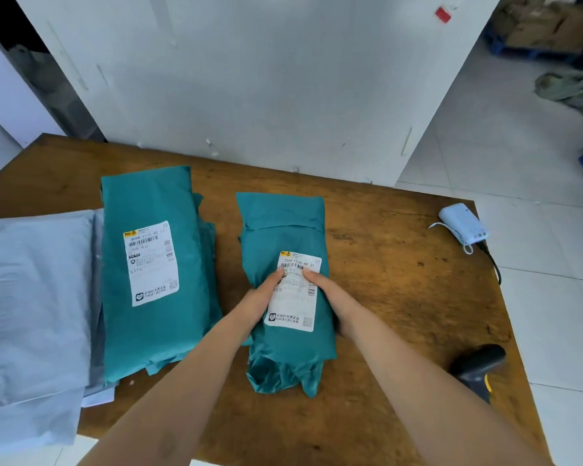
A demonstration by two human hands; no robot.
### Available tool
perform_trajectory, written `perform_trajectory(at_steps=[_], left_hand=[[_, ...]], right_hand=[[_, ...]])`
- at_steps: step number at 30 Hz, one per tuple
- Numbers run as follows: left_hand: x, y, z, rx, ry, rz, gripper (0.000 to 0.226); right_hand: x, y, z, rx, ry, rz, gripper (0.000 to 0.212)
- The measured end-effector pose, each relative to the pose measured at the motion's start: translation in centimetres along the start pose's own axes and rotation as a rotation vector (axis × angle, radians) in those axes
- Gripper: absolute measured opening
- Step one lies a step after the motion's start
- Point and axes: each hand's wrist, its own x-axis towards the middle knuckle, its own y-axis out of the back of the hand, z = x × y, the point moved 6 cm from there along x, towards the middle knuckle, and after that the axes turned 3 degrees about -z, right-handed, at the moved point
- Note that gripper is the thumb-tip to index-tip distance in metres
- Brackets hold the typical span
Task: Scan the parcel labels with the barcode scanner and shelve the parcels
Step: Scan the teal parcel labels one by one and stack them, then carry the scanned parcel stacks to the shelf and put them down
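Here, from the head camera, a person grips a teal parcel (283,227) at the middle of a wooden table (401,264). The left hand (260,299) curls round its left edge and the right hand (327,294) round its right. Both thumbs press on the white label (295,307). Just left lies a larger parcel (155,331), label up, overlapping a grey bag (31,297). The black scanner (478,364) lies near the table's right edge, apart from both hands. A pale blue device (463,225) sits at the far right corner.
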Motion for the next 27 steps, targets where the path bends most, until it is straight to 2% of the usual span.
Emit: perform_trajectory(at_steps=[2,4,8,13,15,19,23,27], left_hand=[[-0.7,0.9,1.0,-0.001,-0.119,0.095,0.077],[-2.5,1.6,2.3,0.112,-0.257,0.171,0.079],[-7.3,2.9,5.0,0.450,-0.500,0.374,0.076],[-13.9,7.0,5.7,0.526,-0.705,0.534,0.049],[-16.2,9.4,4.7,0.519,-0.706,0.576,0.042],[-20.9,15.0,2.2,0.601,-0.652,0.643,0.039],[-24.9,22.3,0.7,0.761,-0.626,0.724,0.044],[-28.0,30.4,0.5,0.759,-0.630,0.775,0.045]], right_hand=[[-1.2,0.3,-1.3,-0.084,0.044,0.085,0.079],[-2.8,1.1,-2.9,-0.191,0.132,0.224,0.104],[-6.9,2.5,-5.7,-0.542,0.369,0.492,0.077],[-11.5,0.2,-5.5,-0.876,0.637,0.659,0.056],[-13.1,-2.3,-5.4,-0.997,0.748,0.656,0.050],[-14.6,-9.5,-4.7,-1.223,0.871,0.503,0.052],[-16.2,-18.3,-4.3,-1.288,0.958,0.365,0.051],[-16.4,-27.4,-4.5,-1.359,1.014,0.298,0.049]])
